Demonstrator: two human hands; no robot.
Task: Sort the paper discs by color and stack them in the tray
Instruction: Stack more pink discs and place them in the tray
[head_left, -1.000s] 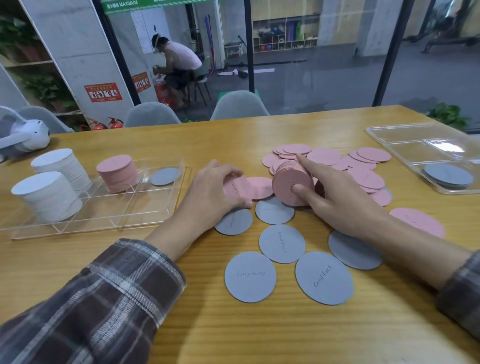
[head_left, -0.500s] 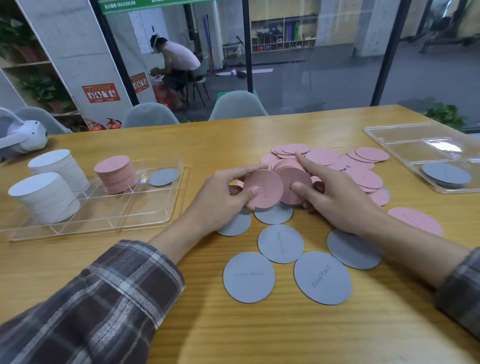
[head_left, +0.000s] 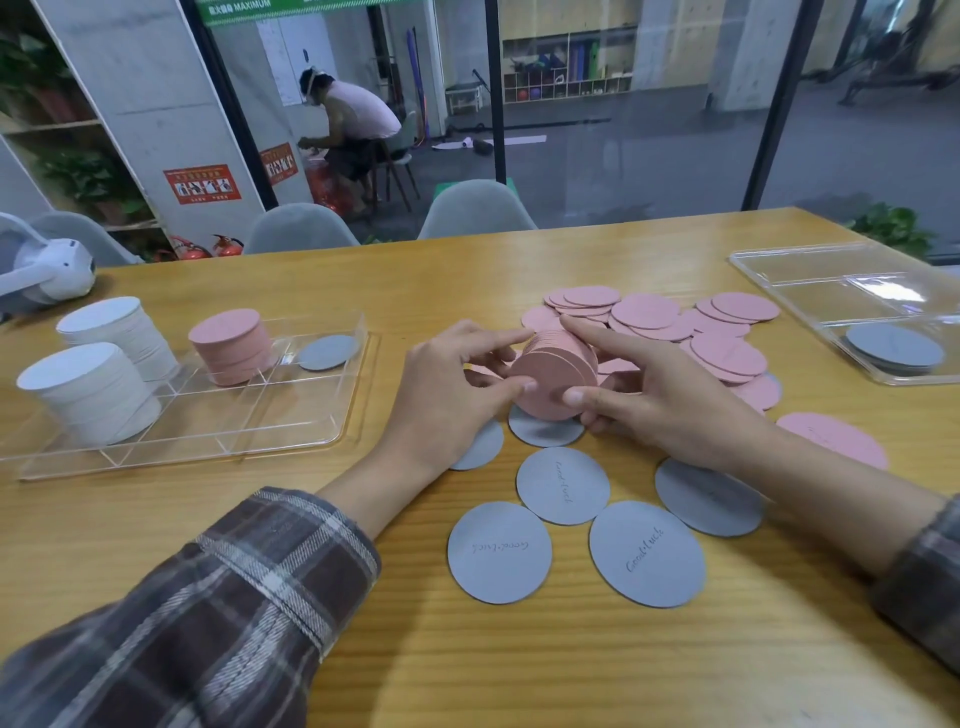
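Pink discs (head_left: 553, 376) stand on edge above the tabletop (head_left: 260, 525), pinched between our left hand (head_left: 447, 387) and right hand (head_left: 670, 397), probably to square them; tray (head_left: 275, 415) at nine o'clock, grey discs (head_left: 562, 486) at six.

left hand (head_left: 447, 402) raised, its fingers (head_left: 496, 342) now gripping pink stack (head_left: 550, 382) with right hand (head_left: 670, 402)

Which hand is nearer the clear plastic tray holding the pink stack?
Left. The left hand is just right of the clear plastic tray; the right hand lies farther right.
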